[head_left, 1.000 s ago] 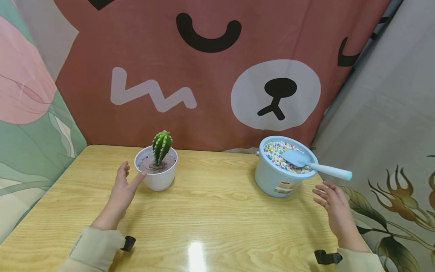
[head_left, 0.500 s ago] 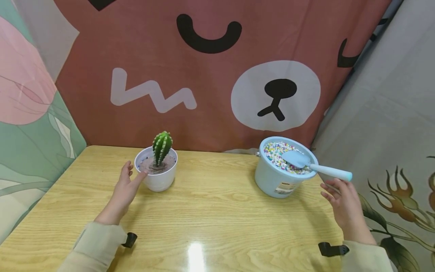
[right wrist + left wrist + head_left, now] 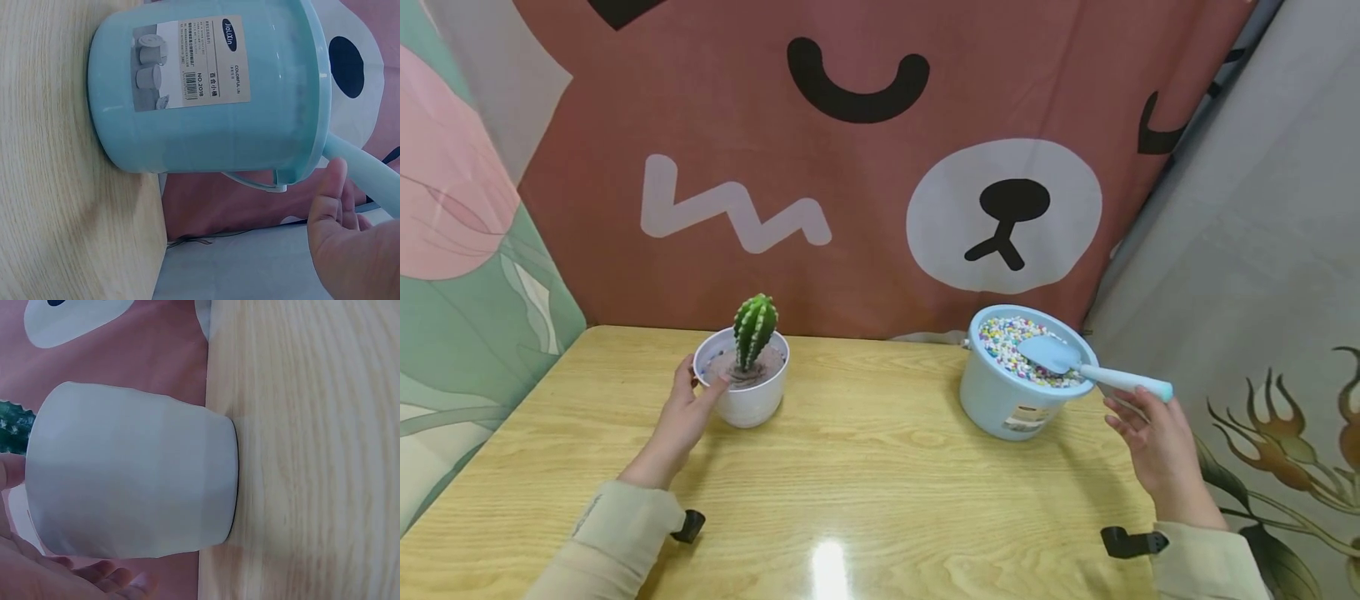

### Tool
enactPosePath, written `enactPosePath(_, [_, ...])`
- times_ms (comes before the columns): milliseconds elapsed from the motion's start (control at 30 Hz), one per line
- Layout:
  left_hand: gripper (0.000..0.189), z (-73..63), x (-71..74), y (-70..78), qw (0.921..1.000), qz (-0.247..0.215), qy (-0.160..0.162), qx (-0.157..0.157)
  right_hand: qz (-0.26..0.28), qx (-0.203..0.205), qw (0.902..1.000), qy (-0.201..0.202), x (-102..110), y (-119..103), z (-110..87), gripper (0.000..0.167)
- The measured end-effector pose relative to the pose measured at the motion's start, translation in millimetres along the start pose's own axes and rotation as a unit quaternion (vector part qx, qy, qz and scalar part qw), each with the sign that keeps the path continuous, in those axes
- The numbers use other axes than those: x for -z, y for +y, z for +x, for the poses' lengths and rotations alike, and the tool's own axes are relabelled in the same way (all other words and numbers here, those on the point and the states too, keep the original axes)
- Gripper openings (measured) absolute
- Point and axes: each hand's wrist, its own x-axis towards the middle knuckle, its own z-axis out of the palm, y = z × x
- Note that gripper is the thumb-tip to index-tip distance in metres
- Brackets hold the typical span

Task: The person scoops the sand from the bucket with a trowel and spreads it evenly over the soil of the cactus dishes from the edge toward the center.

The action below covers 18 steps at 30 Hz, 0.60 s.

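Note:
A green cactus [image 3: 756, 332] stands in a white pot [image 3: 749, 406] at the table's back left. My left hand [image 3: 681, 421] is at the pot's near left side. Its thumb overlaps the rim and the other fingers reach round the outside; the left wrist view shows a gap at the fingertips. At the right, a light blue bucket [image 3: 1011, 407] is filled with small multicoloured beads [image 3: 1002, 340]. A blue scoop [image 3: 1048, 353] lies on them, its pale handle [image 3: 364, 170] jutting over the rim. My right hand [image 3: 1163, 450] has its thumb at the handle and relaxed fingers below it.
Both things stand on a wood-grain table [image 3: 865, 450]. Close behind hangs a reddish-brown cloth [image 3: 865, 250] with a bear's face, and a grey flowered curtain [image 3: 1247, 275] borders the right side. A thin bucket handle [image 3: 256, 183] hangs by the rim.
My left hand has moved in to the pot, its thumb now over the rim. The right hand has shifted right and up to the scoop's handle. Pot, bucket and scoop stay put.

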Motion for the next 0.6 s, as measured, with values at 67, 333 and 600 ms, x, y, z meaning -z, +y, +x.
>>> enactPosePath(67, [0.085,0.4,-0.4,-0.5,1.0000,0.002,0.001,-0.003,0.000,-0.004,1.0000,0.007,-0.4,-1.4,1.0,0.017])
enactPosePath(333, [0.084,1.0,1.3,-2.4,0.9999,0.011,-0.006,-0.005,-0.075,-0.033,0.9951,0.057,-3.6,-6.0,2.6,0.022])
enactPosePath(600, [0.083,-0.9,-0.4,1.3,0.9995,0.030,-0.006,0.002,-0.103,-0.030,0.9924,0.060,-4.8,-6.1,3.4,0.026])
